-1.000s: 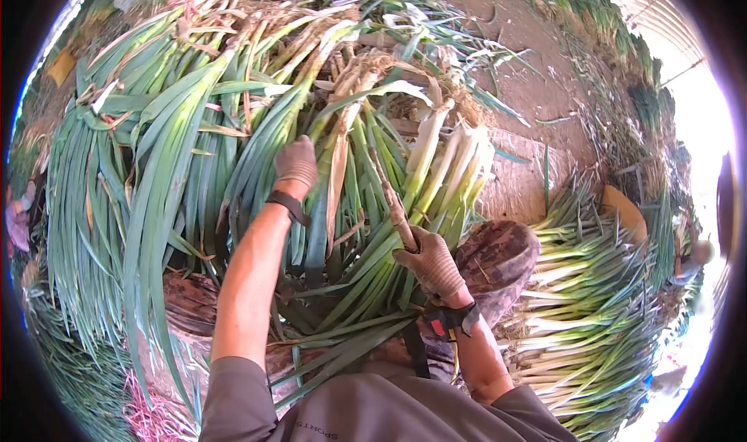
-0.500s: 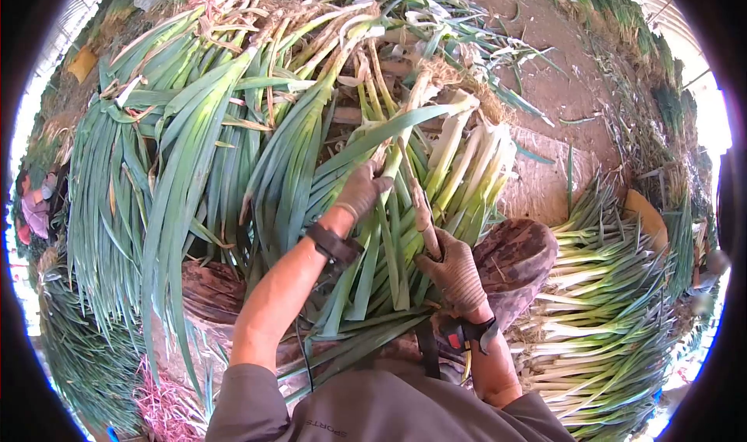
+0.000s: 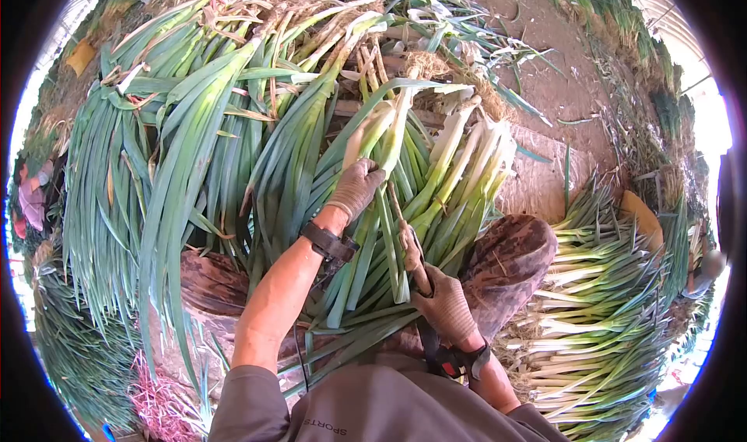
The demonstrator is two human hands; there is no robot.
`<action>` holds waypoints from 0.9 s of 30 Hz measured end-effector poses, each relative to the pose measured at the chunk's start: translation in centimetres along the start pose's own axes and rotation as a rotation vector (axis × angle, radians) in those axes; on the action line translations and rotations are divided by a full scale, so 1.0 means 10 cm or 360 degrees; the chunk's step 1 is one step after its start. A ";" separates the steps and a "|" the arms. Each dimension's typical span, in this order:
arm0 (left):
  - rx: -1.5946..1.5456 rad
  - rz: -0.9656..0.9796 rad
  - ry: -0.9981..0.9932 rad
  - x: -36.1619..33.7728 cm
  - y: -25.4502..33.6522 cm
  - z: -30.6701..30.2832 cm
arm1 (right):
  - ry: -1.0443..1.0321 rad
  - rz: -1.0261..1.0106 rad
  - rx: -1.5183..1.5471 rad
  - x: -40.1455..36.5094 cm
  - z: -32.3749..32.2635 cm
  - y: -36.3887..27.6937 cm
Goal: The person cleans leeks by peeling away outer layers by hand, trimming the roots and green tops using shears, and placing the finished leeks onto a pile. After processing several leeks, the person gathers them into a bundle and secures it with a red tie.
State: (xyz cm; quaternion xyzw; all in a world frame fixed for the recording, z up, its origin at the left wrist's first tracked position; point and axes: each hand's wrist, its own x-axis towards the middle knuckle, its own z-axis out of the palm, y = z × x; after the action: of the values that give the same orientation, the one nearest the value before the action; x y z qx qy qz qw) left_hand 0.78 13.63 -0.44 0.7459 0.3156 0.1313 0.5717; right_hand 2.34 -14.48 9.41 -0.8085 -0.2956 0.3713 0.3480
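Gloved, my left hand (image 3: 359,189) is closed around a green onion stalk (image 3: 395,135) whose roots point toward the top of the view. To its lower right, my right hand (image 3: 445,300) grips the handle of a long, thin tool (image 3: 412,254); its narrow end reaches up beside the stalk. Several thick green onions with pale stems (image 3: 467,158) lie just right of the held one. A large heap of long green onions (image 3: 187,131) spreads to the left, leaves hanging toward my lap.
Rows of green onions (image 3: 591,325) with white stems lie at the right. My knee (image 3: 513,259) is beside my right hand. Reddish strings (image 3: 159,399) lie at the lower left. Other people (image 3: 33,197) (image 3: 700,275) are at both far edges.
My left hand has shifted slightly down with the stalk, whose pale stem shows more. My right hand and the tool have moved a little down and left.
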 end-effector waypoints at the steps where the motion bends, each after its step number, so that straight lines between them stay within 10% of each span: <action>1: -0.0014 -0.0005 -0.0006 0.00 0.00 -0.02 | 0.0005 0.0025 0.0009 0.06 0.01 -0.03; 27: -0.0232 -0.0205 0.0225 0.17 -0.27 -0.01 | 0.0316 -0.0039 -0.0287 1.76 -0.28 -0.17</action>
State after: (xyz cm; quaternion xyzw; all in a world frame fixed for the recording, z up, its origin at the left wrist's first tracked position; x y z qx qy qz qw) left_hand 1.14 15.19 -3.17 0.6694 0.3920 0.1691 0.6080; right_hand 13.91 -1.51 5.22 -0.8655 -0.3019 0.2571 0.3059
